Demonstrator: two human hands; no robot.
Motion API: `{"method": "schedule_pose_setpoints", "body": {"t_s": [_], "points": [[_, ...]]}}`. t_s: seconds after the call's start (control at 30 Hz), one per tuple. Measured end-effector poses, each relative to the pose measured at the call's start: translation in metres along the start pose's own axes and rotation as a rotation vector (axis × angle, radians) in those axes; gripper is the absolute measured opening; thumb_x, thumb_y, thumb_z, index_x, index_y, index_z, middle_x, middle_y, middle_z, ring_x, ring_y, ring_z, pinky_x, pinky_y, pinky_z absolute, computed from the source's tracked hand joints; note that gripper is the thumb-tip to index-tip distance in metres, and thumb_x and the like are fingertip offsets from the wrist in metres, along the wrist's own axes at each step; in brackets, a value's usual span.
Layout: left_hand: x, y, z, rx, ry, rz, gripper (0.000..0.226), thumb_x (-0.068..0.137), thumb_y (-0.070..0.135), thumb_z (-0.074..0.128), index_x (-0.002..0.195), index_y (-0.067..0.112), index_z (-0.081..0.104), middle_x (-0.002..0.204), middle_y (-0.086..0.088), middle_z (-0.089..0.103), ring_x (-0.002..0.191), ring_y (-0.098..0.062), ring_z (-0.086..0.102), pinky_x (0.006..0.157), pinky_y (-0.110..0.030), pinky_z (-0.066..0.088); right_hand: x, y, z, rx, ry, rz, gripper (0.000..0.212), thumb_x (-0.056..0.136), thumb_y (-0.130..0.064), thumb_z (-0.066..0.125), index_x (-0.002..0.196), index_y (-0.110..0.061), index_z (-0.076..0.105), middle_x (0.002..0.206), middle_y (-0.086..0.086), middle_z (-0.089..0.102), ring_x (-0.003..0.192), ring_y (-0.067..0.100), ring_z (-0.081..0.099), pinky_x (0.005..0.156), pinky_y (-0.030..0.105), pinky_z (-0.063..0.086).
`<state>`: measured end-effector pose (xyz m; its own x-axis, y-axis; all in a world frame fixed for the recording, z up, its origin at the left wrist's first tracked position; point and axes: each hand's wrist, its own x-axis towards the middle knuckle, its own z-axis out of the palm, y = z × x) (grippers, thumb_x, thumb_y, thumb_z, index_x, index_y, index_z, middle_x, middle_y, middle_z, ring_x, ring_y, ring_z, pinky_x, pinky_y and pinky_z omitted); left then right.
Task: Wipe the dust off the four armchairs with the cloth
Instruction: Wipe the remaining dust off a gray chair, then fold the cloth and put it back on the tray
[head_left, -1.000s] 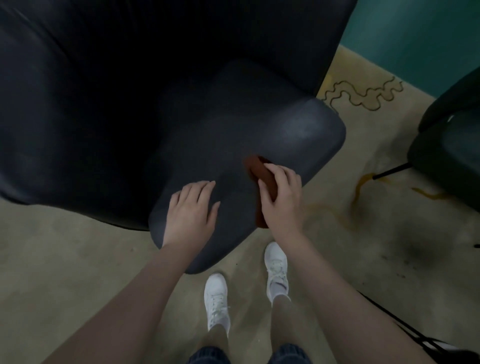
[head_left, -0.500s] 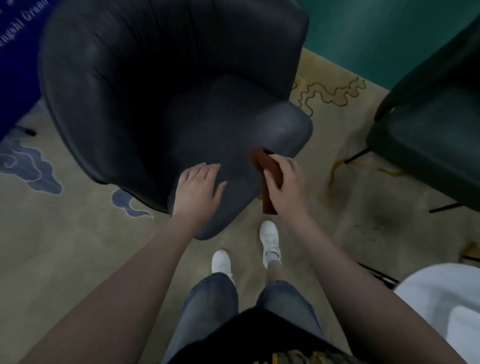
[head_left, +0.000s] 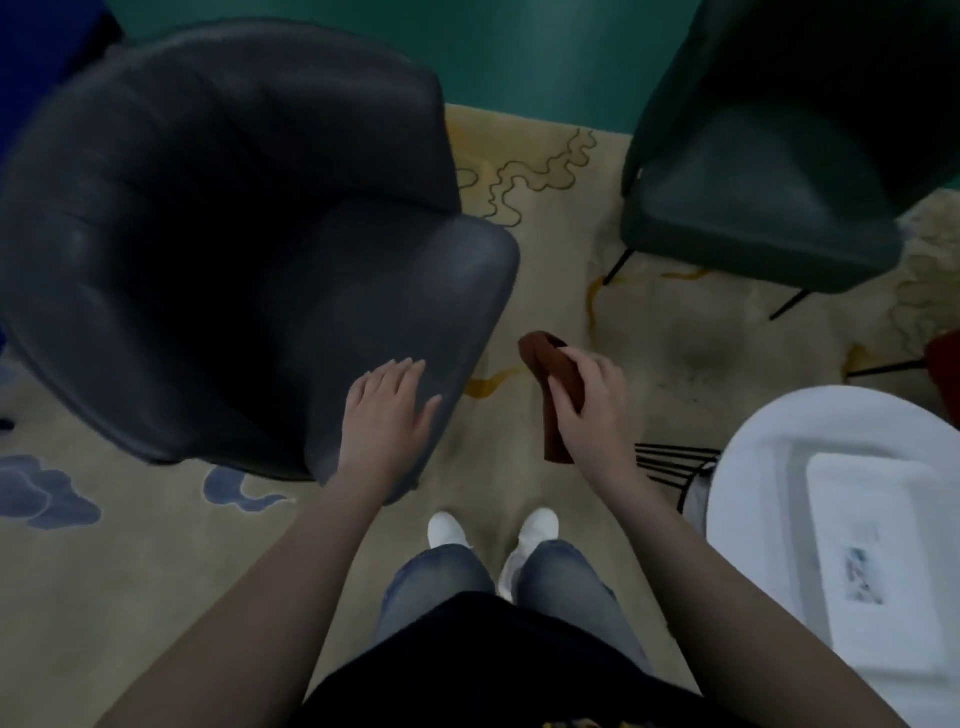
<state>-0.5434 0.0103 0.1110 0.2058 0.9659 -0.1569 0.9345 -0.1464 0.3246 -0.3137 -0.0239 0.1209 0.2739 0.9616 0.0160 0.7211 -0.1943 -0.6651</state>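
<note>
Two hands: the left hand (head_left: 387, 410) and the right hand (head_left: 587, 402) reach forward above a beige carpet (head_left: 104, 571) patterned with curling gold lines and blue-grey cloud shapes. A pair of white shoes (head_left: 447, 527) stands on it between the forearms.
Nearest seat: a dark grey leather tub armchair (head_left: 234, 234) sits on the left, its seat cushion jutting toward the person.
Further out: a dark green padded armchair (head_left: 753, 208) on thin black legs stands at the upper right, well apart from the grey one. A teal wall (head_left: 519, 52) runs behind both. A round white table (head_left: 753, 467) carrying a white rectangular tray (head_left: 883, 545) fills the lower right.
Left hand: palm down, fingers straight and close together, lying flat on the front edge of the grey seat cushion.
Right hand: held in the air over the carpet, fingers and thumb curled round a rust-brown cloth (head_left: 543, 356).
Cloth: bunched in that grip, one end poking out above the fingers and the other hanging below the palm. It is off the grey seat, just right of its front corner, touching neither chair.
</note>
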Motion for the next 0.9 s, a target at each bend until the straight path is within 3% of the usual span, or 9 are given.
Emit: {"method": "schedule_pose_setpoints", "body": {"t_s": [0.17, 0.23, 0.47, 0.7, 0.9], "points": [[0.02, 0.05, -0.004, 0.039, -0.051, 0.114, 0.054, 0.102, 0.041, 0.045, 0.149, 0.015, 0.041, 0.154, -0.005, 0.041, 0.144, -0.023, 0.032, 0.119, -0.038, 0.017, -0.007, 0.026, -0.046, 0.031, 0.127, 0.117, 0.033, 0.098, -0.02, 0.058, 0.13, -0.012, 0.058, 0.124, 0.007, 0.058, 0.116, 0.022, 0.051, 0.099, 0.032, 0.041], [0.027, 0.074, -0.003, 0.061, -0.079, 0.164, 0.055, 0.102, 0.042, 0.043, 0.15, 0.015, 0.039, 0.156, -0.004, 0.038, 0.145, -0.022, 0.03, 0.12, -0.037, 0.015, -0.011, 0.038, -0.063, 0.028, 0.179, 0.151, 0.033, 0.097, -0.018, 0.059, 0.129, -0.01, 0.059, 0.123, 0.008, 0.059, 0.115, 0.023, 0.051, 0.098, 0.028, 0.039], [0.039, 0.167, 0.005, 0.126, -0.149, 0.357, 0.052, 0.103, 0.041, 0.042, 0.149, 0.016, 0.038, 0.153, -0.003, 0.041, 0.144, -0.022, 0.031, 0.119, -0.037, 0.014, -0.033, 0.087, -0.129, 0.012, 0.325, 0.288, 0.031, 0.096, -0.018, 0.058, 0.127, -0.014, 0.059, 0.121, 0.005, 0.06, 0.113, 0.023, 0.053, 0.098, 0.034, 0.044], [0.036, 0.256, 0.022, 0.184, -0.207, 0.511, 0.052, 0.103, 0.041, 0.04, 0.148, 0.015, 0.038, 0.152, -0.004, 0.043, 0.141, -0.023, 0.035, 0.118, -0.04, 0.02, -0.065, 0.136, -0.185, 0.037, 0.478, 0.424, 0.031, 0.095, -0.015, 0.06, 0.126, -0.012, 0.06, 0.119, 0.008, 0.061, 0.112, 0.024, 0.052, 0.097, 0.034, 0.042], [0.025, 0.33, 0.044, 0.179, -0.242, 0.633, 0.054, 0.104, 0.044, 0.036, 0.152, 0.019, 0.032, 0.158, 0.0, 0.033, 0.143, -0.02, 0.032, 0.117, -0.037, 0.021, -0.108, 0.176, -0.229, 0.05, 0.603, 0.569, 0.032, 0.096, -0.016, 0.057, 0.128, -0.014, 0.059, 0.124, 0.003, 0.059, 0.118, 0.021, 0.049, 0.097, 0.031, 0.041]]}}
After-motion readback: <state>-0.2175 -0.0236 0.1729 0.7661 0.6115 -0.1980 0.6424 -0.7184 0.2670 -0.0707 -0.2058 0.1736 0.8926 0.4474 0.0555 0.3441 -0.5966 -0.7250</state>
